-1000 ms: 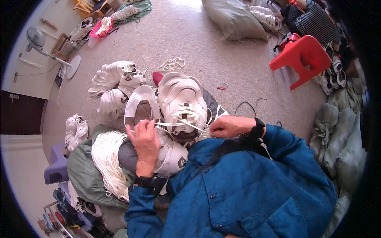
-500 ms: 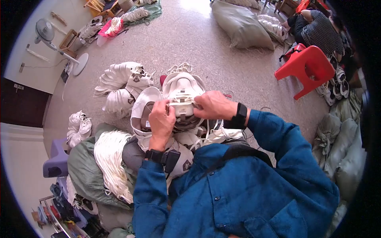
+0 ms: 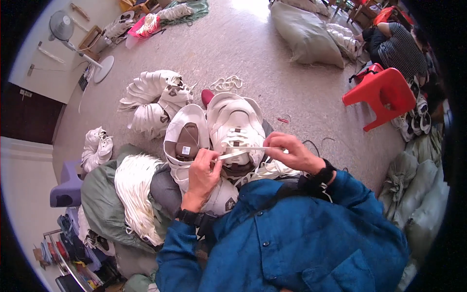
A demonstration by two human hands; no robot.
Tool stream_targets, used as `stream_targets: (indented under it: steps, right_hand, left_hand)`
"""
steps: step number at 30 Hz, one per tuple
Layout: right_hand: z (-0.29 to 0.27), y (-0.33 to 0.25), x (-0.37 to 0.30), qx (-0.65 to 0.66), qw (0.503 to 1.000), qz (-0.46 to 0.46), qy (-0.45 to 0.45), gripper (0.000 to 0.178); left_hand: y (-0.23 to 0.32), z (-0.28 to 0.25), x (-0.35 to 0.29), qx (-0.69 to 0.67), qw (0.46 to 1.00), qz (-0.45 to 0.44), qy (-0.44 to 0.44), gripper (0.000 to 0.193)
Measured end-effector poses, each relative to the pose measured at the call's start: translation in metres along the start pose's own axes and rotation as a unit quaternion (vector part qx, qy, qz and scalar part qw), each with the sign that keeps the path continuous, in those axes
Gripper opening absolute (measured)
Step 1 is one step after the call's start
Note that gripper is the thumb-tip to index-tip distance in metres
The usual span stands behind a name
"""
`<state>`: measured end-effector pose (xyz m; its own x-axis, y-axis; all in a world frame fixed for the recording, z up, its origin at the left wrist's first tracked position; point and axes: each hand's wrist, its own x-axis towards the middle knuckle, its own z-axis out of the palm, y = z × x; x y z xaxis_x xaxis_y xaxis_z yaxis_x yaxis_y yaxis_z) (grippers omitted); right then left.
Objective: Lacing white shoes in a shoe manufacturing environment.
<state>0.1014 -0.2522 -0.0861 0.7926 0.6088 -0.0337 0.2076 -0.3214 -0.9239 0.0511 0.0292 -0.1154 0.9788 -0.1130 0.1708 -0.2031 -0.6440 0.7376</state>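
Note:
A white shoe (image 3: 237, 119) rests before me, toe pointing away, with laces crossed over its tongue. My left hand (image 3: 203, 174) pinches one end of the flat white shoelace (image 3: 248, 148) just left of the shoe. The other end is pinched by my right hand (image 3: 292, 152), so the lace stretches across the shoe's opening. Close against its left side lies a second white shoe (image 3: 188, 134) without a visible lace, its brown insole showing. A thick bundle of white laces (image 3: 138, 190) hangs over my left leg on a green sack.
Stacked white shoes (image 3: 158, 102) stand on the floor at the left. A loose lace (image 3: 226, 82) lies beyond the shoes. Farther off are a fan (image 3: 62, 27), a stuffed sack (image 3: 306, 36), a red stool (image 3: 382, 95) and a bent-over person (image 3: 401, 48) in a striped top.
My hands have drawn back from the shoe's eyelets and moved apart, the right one farther out to the right. The lace is now pulled out between them.

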Motion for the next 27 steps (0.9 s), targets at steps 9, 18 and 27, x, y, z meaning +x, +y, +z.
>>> stream_targets:
  steps: [9, 18, 27]
  right_hand:
    - [-0.021, -0.033, -0.017, 0.370, 0.926, -0.013, -0.078, 0.034]
    - [-0.038, -0.031, -0.035, 0.455, 0.885, 0.021, -0.098, 0.034]
    - [-0.060, -0.032, -0.056, 0.479, 0.877, 0.032, -0.006, 0.028]
  left_hand:
    - [0.023, -0.008, -0.020, -0.032, 0.998, -0.052, 0.004, 0.014]
    - [0.048, 0.041, -0.008, -0.190, 0.965, -0.138, -0.117, 0.024]
    - [0.039, 0.054, -0.011, -0.170, 0.979, -0.084, -0.072, 0.025]
